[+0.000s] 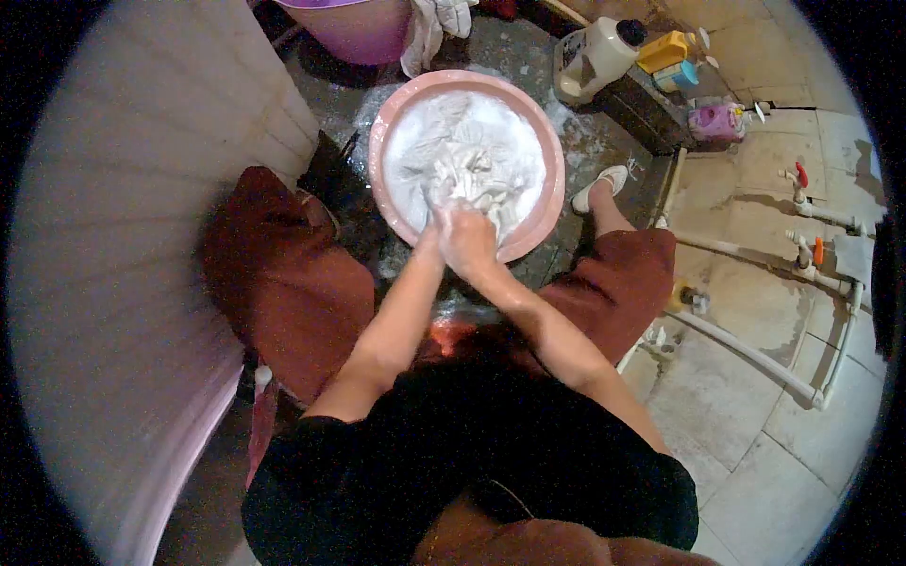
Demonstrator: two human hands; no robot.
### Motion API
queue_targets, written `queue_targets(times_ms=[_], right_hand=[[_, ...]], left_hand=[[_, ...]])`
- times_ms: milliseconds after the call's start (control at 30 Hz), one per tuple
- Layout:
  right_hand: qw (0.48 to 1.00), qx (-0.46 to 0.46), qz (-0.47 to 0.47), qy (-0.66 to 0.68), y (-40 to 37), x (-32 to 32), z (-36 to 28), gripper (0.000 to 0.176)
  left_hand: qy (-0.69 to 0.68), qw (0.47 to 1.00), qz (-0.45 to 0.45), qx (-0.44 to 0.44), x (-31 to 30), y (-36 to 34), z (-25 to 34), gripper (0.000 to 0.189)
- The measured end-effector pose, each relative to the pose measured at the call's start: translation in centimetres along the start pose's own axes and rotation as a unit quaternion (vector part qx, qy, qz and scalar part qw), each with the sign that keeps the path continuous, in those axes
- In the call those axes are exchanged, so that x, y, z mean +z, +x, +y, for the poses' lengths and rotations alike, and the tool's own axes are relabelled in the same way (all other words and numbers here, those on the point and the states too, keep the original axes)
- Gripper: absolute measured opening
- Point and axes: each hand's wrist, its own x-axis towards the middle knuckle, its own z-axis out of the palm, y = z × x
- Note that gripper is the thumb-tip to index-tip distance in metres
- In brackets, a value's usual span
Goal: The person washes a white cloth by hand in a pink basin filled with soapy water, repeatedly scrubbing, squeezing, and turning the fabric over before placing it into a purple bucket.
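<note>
A pink basin (551, 193) full of white suds (415, 132) stands on the wet floor between my legs. In it lies a bunched, soaked white cloth (464, 168); what kind of garment it is cannot be made out. My right hand (468, 240) is closed in a fist on the near end of the cloth, over the basin's near rim. Pressed up beside it, my left hand (438, 209) also grips the cloth, its fingers partly hidden by suds and fabric. Both wrists are close together.
A purple tub (354, 28) with a light cloth (429, 33) over its edge stands at the back. On the right are a large white jug (596, 58), a yellow bottle (663, 52), a purple pouch (717, 123) and wall taps (802, 179). A pale curtain-like sheet (142, 236) hangs left.
</note>
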Motion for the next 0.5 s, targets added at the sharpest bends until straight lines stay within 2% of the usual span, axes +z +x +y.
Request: queue_targets(times_ms=[33,67,100,133,167,200,267,300,367,400,433,467,500], right_hand=[[0.998,0.055,-0.022,-0.010,0.3,1.3,2.1,0.026],[0.991,0.126,0.000,0.041,1.1,2.0,4.8,0.025],[0.977,0.192,0.027,0.093,3.0,2.3,8.1,0.023],[0.945,0.279,0.057,0.164,4.9,2.4,11.3,0.020],[0.909,0.340,0.039,0.238,5.7,-0.5,10.5,0.020],[0.907,0.342,0.039,0.241,5.9,-2.4,9.7,0.020],[0.902,0.283,-0.058,0.319,5.7,-5.3,9.0,0.024],[0.903,0.285,-0.060,0.317,5.1,-6.1,9.0,0.024],[0.977,0.106,-0.026,0.184,4.8,-6.8,8.7,0.045],[0.977,0.104,-0.025,0.183,4.9,-6.3,8.2,0.045],[0.955,0.119,-0.028,0.269,4.9,-4.8,7.3,0.055],[0.926,0.135,-0.032,0.352,4.7,-3.4,6.6,0.066],[0.959,0.052,-0.036,0.277,4.1,-2.1,6.2,0.067]], left_hand=[[0.208,0.968,0.120,0.070,-3.8,-0.2,-0.5,0.026],[0.404,0.873,0.237,0.135,-5.7,-1.0,-0.7,0.027],[0.281,0.909,0.294,0.094,2.0,1.0,-0.7,0.030],[0.146,0.920,0.358,0.069,10.4,3.1,-0.5,0.034],[0.180,0.933,0.301,0.074,8.0,3.6,-1.5,0.033],[0.276,0.896,0.339,0.077,9.5,4.9,-1.6,0.036],[0.488,0.820,0.261,0.144,11.0,6.5,-0.6,0.038],[0.486,0.821,0.263,0.143,11.8,6.8,0.2,0.038],[0.591,0.751,0.247,0.161,13.5,7.6,2.8,0.044],[0.591,0.751,0.245,0.163,14.4,7.6,3.2,0.044],[0.348,0.895,0.255,0.117,15.2,7.2,3.3,0.047],[0.076,0.965,0.245,0.058,15.7,6.7,3.0,0.050],[0.151,0.943,0.293,0.042,14.5,5.7,2.4,0.066]])
